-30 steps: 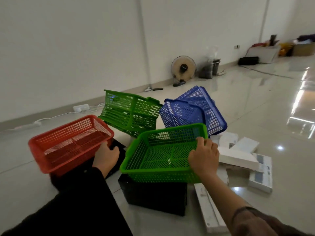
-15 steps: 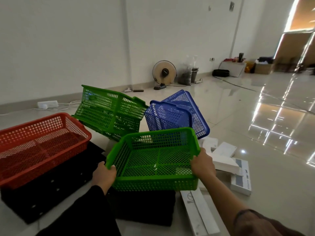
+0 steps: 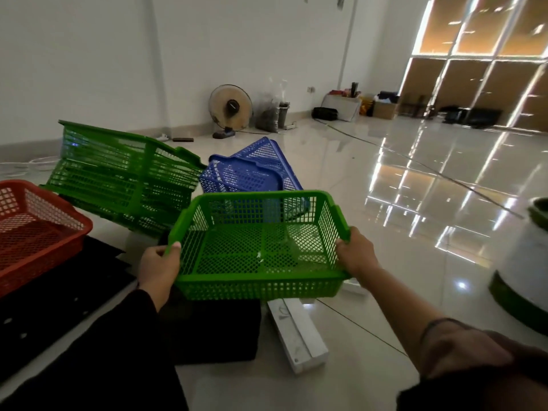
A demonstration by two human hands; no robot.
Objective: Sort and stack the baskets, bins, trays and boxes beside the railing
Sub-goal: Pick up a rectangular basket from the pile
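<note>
A: Progress entry. The sorting is looking barely begun. The small green basket [image 3: 261,247] is being held off the floor, level, mouth up; the left hand [image 3: 158,266] is gripping its left rim corner with the thumb over the edge, and the right hand [image 3: 354,256] is curling round its right rim corner.

B: Still to do?

A: Behind the small green basket, a larger green basket [image 3: 121,176] is lying tipped on its side and the blue baskets [image 3: 252,173] are leaning loosely together. Left of it, a red basket [image 3: 35,229] is sitting on a black tray [image 3: 59,295]. Under and in front of it, a black bin [image 3: 213,330] and a white box [image 3: 296,333] are lying unstacked.

B: Room for moving?

A: Right of the small green basket the tiled floor [image 3: 415,203] is lying open up to a white-and-green container [image 3: 525,271]; that side is probably the freest. No railing is showing.
</note>
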